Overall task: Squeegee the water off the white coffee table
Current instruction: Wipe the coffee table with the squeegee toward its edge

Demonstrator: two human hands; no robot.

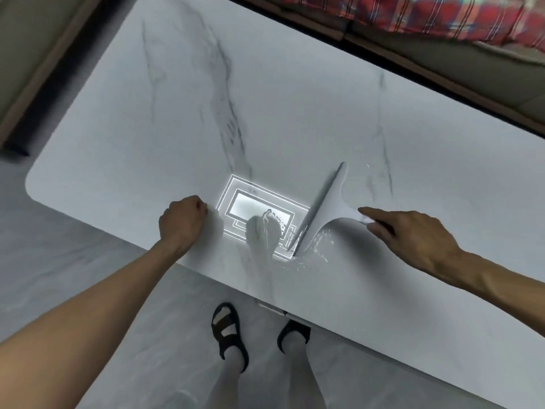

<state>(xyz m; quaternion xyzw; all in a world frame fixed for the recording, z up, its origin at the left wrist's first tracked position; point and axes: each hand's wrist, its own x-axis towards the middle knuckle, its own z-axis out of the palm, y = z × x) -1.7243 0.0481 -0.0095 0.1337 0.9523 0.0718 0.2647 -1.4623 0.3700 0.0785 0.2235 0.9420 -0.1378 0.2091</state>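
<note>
Right hand (413,234) grips the white plastic squeegee (324,208), blade on the white marble-veined tabletop (177,98) to push water (320,246); left hand (182,222), fisted and empty, braces.

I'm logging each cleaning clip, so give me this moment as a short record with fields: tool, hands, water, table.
tool: white squeegee, blade on the table, tilted
right hand: grip on the squeegee handle, index finger extended
left hand: closed fist resting on the table near its front edge, holding nothing visible
water: droplets and a small puddle beside the blade's near end
table: white marble-look top, ceiling light reflected left of the blade
</note>
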